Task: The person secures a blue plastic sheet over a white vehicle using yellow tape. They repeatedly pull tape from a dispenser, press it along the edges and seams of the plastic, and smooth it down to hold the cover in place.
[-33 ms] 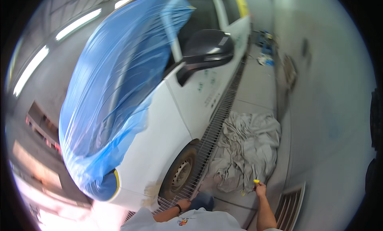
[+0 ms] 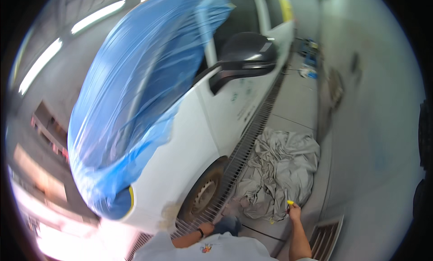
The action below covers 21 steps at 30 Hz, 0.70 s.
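Note:
My right hand (image 2: 294, 211) is closed around a small yellow-ended tool (image 2: 290, 202); its lower part looks dark, and its kind is too small to make out. It is held over the near edge of a crumpled grey cloth (image 2: 282, 166). Low in front of my body, my left hand (image 2: 207, 228) has its fingers curled in, and whatever may be inside them is hidden. Nearest to it are the front wheel (image 2: 205, 195) and fender of a white car (image 2: 180, 162). Blue plastic film (image 2: 131, 89) covers the car's hood and windshield, with yellow tape (image 2: 132, 199) along the headlight.
A floor grate (image 2: 252, 141) runs beside the car. A grey wall (image 2: 370, 139) closes in the right side, with a louvred vent (image 2: 328, 238) low down. The black side mirror (image 2: 248, 53) sticks out over the walkway. Blue equipment (image 2: 309, 51) stands farther back.
The view has turned slightly left, so the car's mirror and doors sit farther right in the picture. Both hands keep nearly the same position, the yellow-ended tool still in the right.

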### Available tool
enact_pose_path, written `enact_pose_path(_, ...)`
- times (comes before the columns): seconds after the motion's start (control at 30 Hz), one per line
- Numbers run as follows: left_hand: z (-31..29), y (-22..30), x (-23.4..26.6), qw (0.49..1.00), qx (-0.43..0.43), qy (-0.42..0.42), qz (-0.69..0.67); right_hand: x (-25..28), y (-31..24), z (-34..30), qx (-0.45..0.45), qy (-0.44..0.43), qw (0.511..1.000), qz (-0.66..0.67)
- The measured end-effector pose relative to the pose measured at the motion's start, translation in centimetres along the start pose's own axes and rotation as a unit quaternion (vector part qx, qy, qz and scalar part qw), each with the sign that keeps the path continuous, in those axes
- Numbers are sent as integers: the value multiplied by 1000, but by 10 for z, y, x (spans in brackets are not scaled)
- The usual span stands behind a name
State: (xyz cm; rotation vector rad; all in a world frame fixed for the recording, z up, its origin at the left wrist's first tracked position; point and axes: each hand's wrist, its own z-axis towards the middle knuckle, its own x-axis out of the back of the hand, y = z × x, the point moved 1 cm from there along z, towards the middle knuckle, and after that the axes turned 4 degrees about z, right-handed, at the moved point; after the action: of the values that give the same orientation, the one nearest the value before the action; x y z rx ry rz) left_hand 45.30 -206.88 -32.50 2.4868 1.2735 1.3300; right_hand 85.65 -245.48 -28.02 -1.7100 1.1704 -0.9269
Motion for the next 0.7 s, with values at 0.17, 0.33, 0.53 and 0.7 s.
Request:
enact_pose_path(0.17,19,36,43,992,77,75,-65,-88,-137,85,38,-105,992,-60)
enact_pose_path(0.33,-25,91,163,921,-75,360,-125,-207,-216,69,130,-278,925,-225)
enact_pose_path(0.53,-154,116,295,743,11,666,-61,-328,-333,13,401,-417,760,-298)
enact_pose_path(0.7,-273,73,352,533,199,793,216,-405,-459,-23,705,-388,536,-255)
